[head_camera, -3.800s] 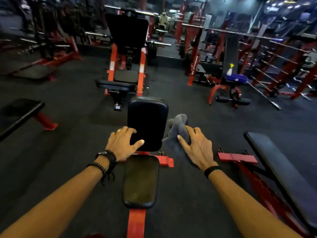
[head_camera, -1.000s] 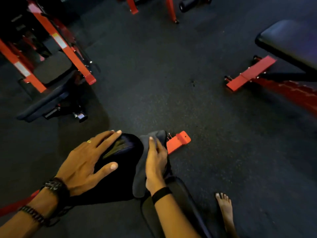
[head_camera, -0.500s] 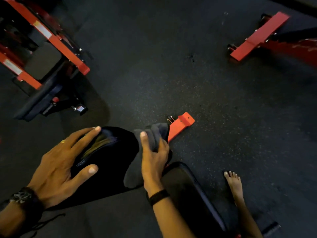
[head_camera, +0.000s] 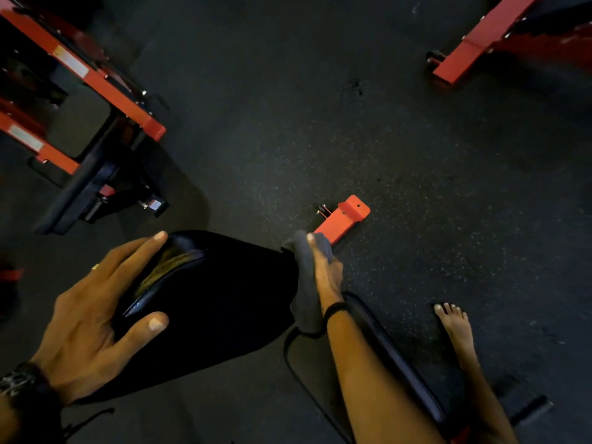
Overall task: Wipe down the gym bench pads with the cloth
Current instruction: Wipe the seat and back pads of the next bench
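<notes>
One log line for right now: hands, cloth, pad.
left hand: braces back pad | right hand: presses cloth on pad's right edge

Your left wrist [head_camera: 22, 389] runs off the bottom-left edge. The cloth [head_camera: 307, 283] hides your right palm and the pad's [head_camera: 217, 299] far side. The red frames [head_camera: 480, 33] at the top corners are cropped.

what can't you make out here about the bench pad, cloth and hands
Head view, the only one:
- Back pad: its right side face, hidden by the cloth and right hand.
- Seat pad: mostly under the right forearm.
- Left hand: wrist cut by the frame edge.
</notes>
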Motion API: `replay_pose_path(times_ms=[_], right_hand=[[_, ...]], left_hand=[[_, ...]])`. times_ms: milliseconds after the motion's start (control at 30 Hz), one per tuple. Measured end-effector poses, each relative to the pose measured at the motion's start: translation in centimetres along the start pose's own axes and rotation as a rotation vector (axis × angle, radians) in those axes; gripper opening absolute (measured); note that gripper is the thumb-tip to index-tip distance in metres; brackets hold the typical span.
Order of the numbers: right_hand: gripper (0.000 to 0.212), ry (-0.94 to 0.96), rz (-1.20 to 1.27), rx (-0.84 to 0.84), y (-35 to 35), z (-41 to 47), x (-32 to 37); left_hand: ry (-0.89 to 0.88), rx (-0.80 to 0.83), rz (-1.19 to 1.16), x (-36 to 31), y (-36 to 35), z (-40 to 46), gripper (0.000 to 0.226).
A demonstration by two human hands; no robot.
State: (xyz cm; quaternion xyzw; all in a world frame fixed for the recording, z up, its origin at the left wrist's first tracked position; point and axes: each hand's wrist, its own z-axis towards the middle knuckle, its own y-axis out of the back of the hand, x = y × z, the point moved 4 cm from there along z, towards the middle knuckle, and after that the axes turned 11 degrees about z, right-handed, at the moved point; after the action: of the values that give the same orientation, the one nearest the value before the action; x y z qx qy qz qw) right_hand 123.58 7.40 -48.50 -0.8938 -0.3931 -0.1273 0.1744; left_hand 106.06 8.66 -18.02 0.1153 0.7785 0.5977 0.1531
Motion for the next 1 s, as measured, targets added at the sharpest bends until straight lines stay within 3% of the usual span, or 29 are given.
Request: replay_pose_path(times_ms=[67, 167, 267, 400, 533, 667, 833, 1000], right_hand=[[0.09, 0.149, 0.045, 0.005, -1.1, -2.9, -1.2], [0.076, 0.261, 0.043, -0.16, -1.9, -3.6, -1.9], [0.073, 0.114, 0.005, -0.258, -0.6, -0.3, -1.2], [0.061, -0.091, -0.001, -0.214, 1.7, 3.2, -1.4], [0.061, -0.029, -0.007, -0.216, 1.3, 2.0, -1.4], [0.042, 0.146, 0.074, -0.216, 0.1, -0.2, -2.5], [0.063, -0.065, -0.003, -0.213, 1.7, 3.0, -1.0], [0.053, 0.261, 0.0, -0.201, -0.5, -4.0, 0.0]], left_hand=[[0.001, -0.01, -0.034, 0.4, -0.3, 0.0, 0.081], [-0.024, -0.029, -0.029, 0.8, -0.5, 0.1, 0.081], [-0.021, -0.05, -0.053, 0.6, -0.4, 0.1, 0.08], [-0.017, -0.045, -0.039, 0.1, -0.1, 0.0, 0.079], [-0.004, -0.032, -0.011, 0.3, -0.1, -0.1, 0.078], [-0.001, -0.049, -0.006, 1.1, -0.6, 0.1, 0.083], [-0.048, -0.071, -0.019, 0.2, 0.0, 0.0, 0.074], [-0.045, -0.086, 0.037, 0.0, 0.3, -0.1, 0.072]])
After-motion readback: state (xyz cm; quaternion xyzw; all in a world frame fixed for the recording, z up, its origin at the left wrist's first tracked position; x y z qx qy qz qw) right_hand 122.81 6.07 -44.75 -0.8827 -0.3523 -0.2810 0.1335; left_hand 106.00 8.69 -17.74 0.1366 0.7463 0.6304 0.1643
